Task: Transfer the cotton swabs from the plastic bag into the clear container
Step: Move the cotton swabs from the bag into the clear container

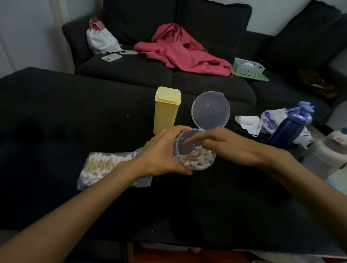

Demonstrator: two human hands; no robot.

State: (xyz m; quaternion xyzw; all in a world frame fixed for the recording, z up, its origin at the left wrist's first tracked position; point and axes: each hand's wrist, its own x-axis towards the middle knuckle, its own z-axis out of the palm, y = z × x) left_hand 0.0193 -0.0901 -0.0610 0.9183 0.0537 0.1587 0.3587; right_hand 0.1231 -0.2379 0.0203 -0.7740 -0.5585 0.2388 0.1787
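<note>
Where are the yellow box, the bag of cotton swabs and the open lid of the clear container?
yellow box (165, 112), head view, middle of its front face
bag of cotton swabs (102, 165), head view, on the swab bundle inside
lid (210, 110), head view, center of the raised round lid

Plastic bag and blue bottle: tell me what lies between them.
Head view: the clear container, partly filled with swabs, and both hands, left and right.

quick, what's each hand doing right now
Left hand: grips the side of the clear container.
Right hand: fingers dipped into the container among the cotton swabs; cannot tell whether it holds any.
</note>
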